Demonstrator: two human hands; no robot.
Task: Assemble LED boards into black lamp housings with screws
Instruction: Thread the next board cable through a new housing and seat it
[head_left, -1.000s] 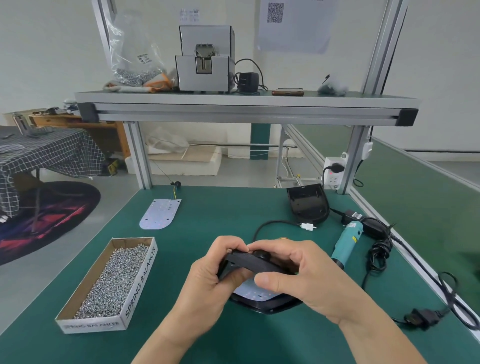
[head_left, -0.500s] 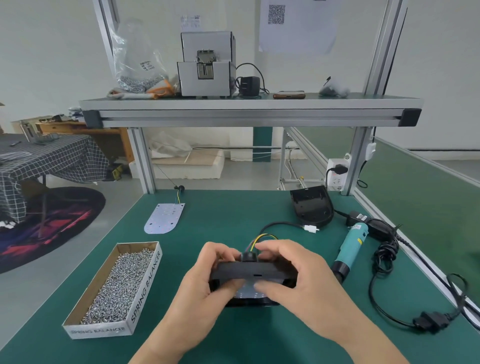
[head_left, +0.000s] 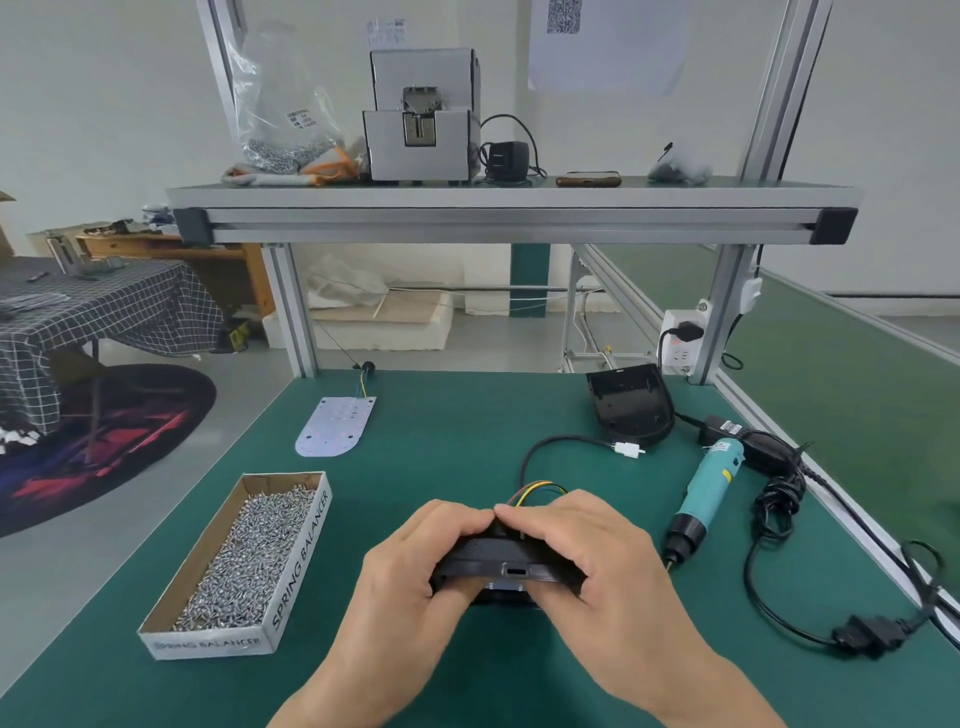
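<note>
**Black lamp housing (head_left: 498, 564) gripped by two hands**

The left hand (head_left: 415, 577) and the right hand (head_left: 597, 561) hold the black lamp housing between them, just above the green table (head_left: 467, 415) and near its front edge. The fingers of both hands are curled over the top of the housing and the thumbs are at its near edge, so each hand is clenched around it. The housing has its edge turned toward the camera, and I cannot tell what is inside it. Coloured wires (head_left: 535, 488) come out behind the fingertips. A black cable (head_left: 571, 440) with a white connector lies on the table beyond them.

To the left of the hands stands an open cardboard box (head_left: 301, 561) marked "SPRING BALANCER". It holds a big heap of small silver screws (head_left: 249, 561), which cover its whole bottom. Behind the box, apart from it, an LED board (head_left: 336, 426) lies flat. At the far right a second housing (head_left: 631, 408) lies with its hollow side up. A teal electric screwdriver (head_left: 706, 493) lies just right of the right hand.

On the upper shelf (head_left: 509, 200) a clear plastic bag (head_left: 283, 124) holds more silver pieces at its bottom, beside a grey machine (head_left: 421, 119).
</note>
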